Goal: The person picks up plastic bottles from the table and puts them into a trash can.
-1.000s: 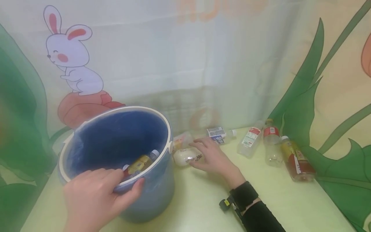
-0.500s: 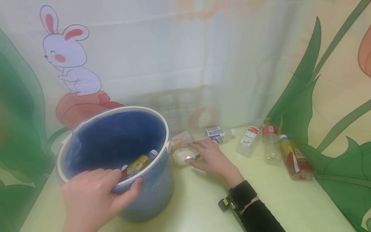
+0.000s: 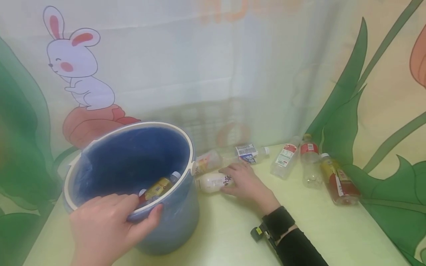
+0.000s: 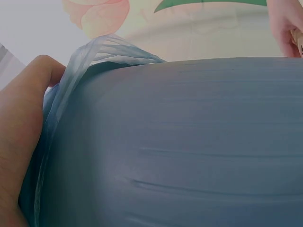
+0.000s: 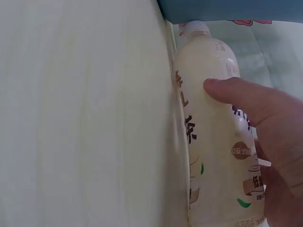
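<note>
Beside the blue bucket (image 3: pixel 173 225), a milky bottle (image 3: pixel 211 183) is lying on its side on the table (image 3: pixel 226 236). Right hand (image 3: pixel 249 184) is gripping its base end, thumb on the near side, fingers on the far side. Cap end is pointing at the bucket; can't tell if they're touching.

Change over the last second: bottle is rolling slightly and coming nearer the person. Label is now showing bigger dark characters, and more of the clear orange-labelled bottle (image 3: pixel 209 162) behind it is showing. My read: it's coming free of its neighbour, but it's still resting on the table, so no lift yet.

Left hand (image 3: pixel 110 221) is holding the near rim, thumb outside, and isn't changing grip; probably steadying. Left wrist view is showing thin plastic film (image 4: pixel 102 49) at the rim.

Inside the bucket, a yellow-labelled bottle (image 3: pixel 159 188) is lying capped. Off right, three more bottles (image 3: pixel 286 159) are lying untouched, well apart from the hand.
</note>
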`<action>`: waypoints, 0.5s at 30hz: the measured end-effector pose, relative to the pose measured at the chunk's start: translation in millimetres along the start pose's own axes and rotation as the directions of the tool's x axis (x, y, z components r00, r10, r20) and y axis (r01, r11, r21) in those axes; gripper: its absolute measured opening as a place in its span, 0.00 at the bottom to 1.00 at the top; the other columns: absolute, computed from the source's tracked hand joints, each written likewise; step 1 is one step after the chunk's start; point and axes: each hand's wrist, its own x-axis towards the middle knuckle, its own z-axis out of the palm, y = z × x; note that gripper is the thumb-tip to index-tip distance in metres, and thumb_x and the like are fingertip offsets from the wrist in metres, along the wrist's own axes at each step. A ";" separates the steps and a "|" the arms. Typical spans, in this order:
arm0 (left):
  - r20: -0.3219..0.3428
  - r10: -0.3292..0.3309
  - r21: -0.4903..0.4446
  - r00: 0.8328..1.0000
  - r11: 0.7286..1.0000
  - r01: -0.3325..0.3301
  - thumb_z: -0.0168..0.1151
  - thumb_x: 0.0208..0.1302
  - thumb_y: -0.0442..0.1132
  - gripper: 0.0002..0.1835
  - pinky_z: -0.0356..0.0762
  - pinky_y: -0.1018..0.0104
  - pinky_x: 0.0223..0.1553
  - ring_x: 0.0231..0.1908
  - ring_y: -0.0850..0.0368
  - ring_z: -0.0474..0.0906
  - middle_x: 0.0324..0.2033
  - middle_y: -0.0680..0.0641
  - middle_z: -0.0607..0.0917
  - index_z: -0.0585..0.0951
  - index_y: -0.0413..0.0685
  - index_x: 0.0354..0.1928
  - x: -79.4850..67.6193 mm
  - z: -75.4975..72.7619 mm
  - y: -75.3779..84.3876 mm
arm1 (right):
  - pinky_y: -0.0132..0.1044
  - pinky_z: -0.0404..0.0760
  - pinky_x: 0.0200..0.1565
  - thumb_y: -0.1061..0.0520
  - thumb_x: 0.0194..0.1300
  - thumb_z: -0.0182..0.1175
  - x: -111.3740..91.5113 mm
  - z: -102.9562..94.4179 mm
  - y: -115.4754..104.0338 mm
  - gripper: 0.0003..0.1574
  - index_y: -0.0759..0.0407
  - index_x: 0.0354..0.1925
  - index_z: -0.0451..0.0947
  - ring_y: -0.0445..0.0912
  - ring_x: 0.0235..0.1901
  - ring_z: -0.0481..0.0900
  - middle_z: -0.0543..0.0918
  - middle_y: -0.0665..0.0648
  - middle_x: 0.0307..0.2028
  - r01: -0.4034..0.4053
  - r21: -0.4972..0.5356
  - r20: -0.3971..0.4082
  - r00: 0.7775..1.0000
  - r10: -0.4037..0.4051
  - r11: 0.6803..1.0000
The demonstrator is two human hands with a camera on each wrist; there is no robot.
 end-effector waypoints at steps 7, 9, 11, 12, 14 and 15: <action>-0.006 0.001 -0.003 1.000 1.000 -0.001 0.54 0.70 0.69 0.31 0.48 0.63 0.16 0.11 0.52 0.61 0.12 0.57 0.66 0.67 0.58 0.15 0.5 -0.5 1.0 | 0.64 0.53 0.80 0.38 0.62 0.80 0.1 -1.4 -1.6 0.43 0.53 0.70 0.80 0.56 0.69 0.78 0.84 0.58 0.64 -0.026 -0.026 0.015 1.000 0.026 0.999; -0.010 0.001 -0.001 1.000 1.000 -0.001 0.54 0.70 0.69 0.31 0.47 0.63 0.16 0.11 0.52 0.61 0.12 0.57 0.65 0.67 0.58 0.15 0.6 -0.5 1.2 | 0.63 0.54 0.80 0.38 0.59 0.82 0.3 -1.8 -2.2 0.45 0.52 0.69 0.81 0.56 0.69 0.78 0.85 0.57 0.64 -0.040 -0.028 0.019 0.999 0.040 0.999; -0.014 0.002 0.001 1.000 1.000 -0.002 0.54 0.69 0.69 0.31 0.47 0.63 0.16 0.11 0.52 0.61 0.12 0.57 0.65 0.67 0.58 0.15 0.6 -0.7 1.3 | 0.63 0.55 0.80 0.38 0.57 0.83 0.3 -2.4 -2.8 0.46 0.52 0.68 0.82 0.56 0.69 0.78 0.85 0.57 0.64 -0.053 -0.029 0.027 0.998 0.054 0.998; -0.016 0.002 0.003 1.000 1.000 -0.002 0.54 0.69 0.69 0.31 0.47 0.63 0.16 0.10 0.53 0.61 0.12 0.57 0.65 0.66 0.58 0.15 0.4 -0.8 1.4 | 0.63 0.55 0.79 0.38 0.56 0.84 0.2 -2.8 -3.1 0.46 0.52 0.68 0.82 0.56 0.68 0.78 0.85 0.57 0.63 -0.055 -0.028 0.029 0.998 0.056 0.998; -0.021 0.004 0.002 1.000 1.000 -0.004 0.54 0.69 0.69 0.31 0.47 0.63 0.16 0.10 0.52 0.61 0.12 0.57 0.65 0.66 0.58 0.15 0.4 -0.5 1.6 | 0.63 0.56 0.79 0.38 0.55 0.84 -0.4 -4.0 -3.3 0.46 0.52 0.67 0.83 0.56 0.68 0.79 0.85 0.57 0.62 -0.060 -0.023 0.031 0.998 0.060 0.998; -0.022 0.004 0.002 1.000 1.000 -0.004 0.54 0.69 0.69 0.31 0.47 0.63 0.16 0.10 0.52 0.61 0.12 0.57 0.65 0.66 0.58 0.15 0.4 -0.3 1.7 | 0.63 0.55 0.79 0.38 0.55 0.84 -0.7 -4.5 -3.1 0.46 0.52 0.66 0.83 0.56 0.67 0.79 0.86 0.57 0.61 -0.059 -0.024 0.035 0.998 0.060 0.998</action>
